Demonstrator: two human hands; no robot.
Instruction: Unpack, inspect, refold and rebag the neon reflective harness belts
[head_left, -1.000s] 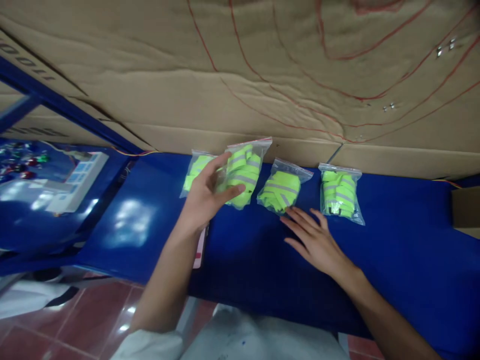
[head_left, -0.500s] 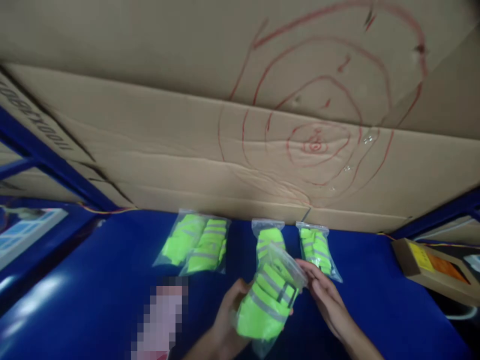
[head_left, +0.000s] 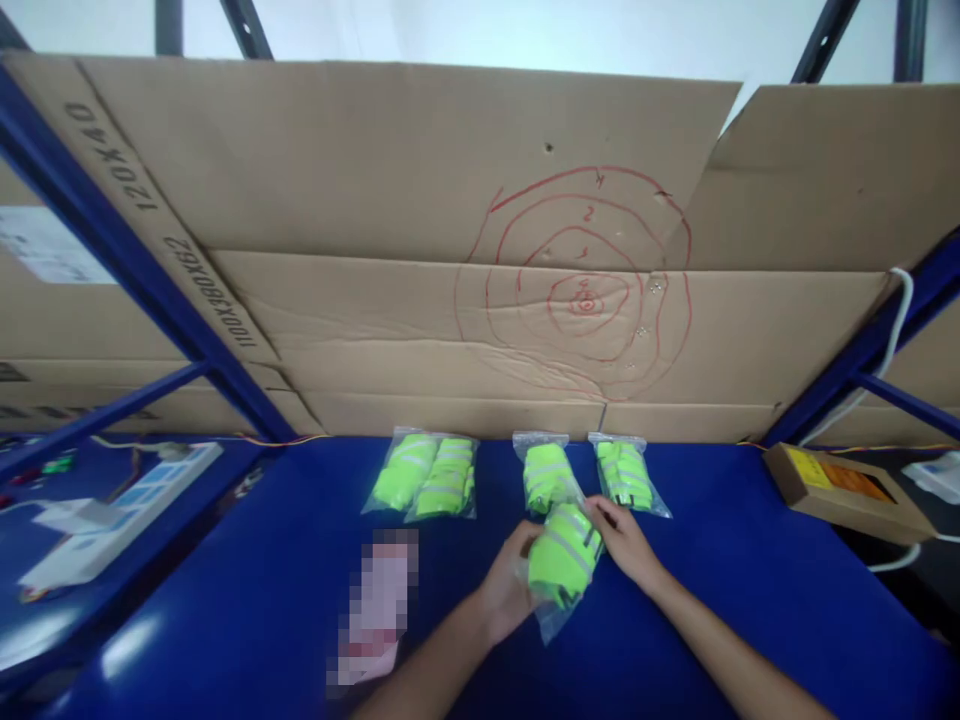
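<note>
A folded neon yellow-green safety vest with grey reflective strips, packed in a clear zip bag (head_left: 566, 555), is held tilted above the blue table. My left hand (head_left: 510, 588) grips its left side, with the fingers partly hidden behind the bag. At the bag's upper right edge, my right hand (head_left: 621, 535) has its fingertips closed on the plastic. Just behind stands another bagged vest (head_left: 546, 470), partly covered by the held one. A further bagged vest (head_left: 624, 472) lies to its right. Two more, a left bag (head_left: 405, 472) and an overlapping bag (head_left: 446, 478), lie together farther left.
Cardboard (head_left: 360, 300) with red target rings backs the blue table (head_left: 262, 560). A pixelated pinkish item (head_left: 379, 605) lies left of my hands. A brown box (head_left: 847, 490) is at the right edge, and a white power strip (head_left: 135, 530) sits at far left.
The view has tilted up and pulled back, showing more cardboard and the wall above. Both hands stay at the held bag; my right fingertips are now closer in on its upper edge.
</note>
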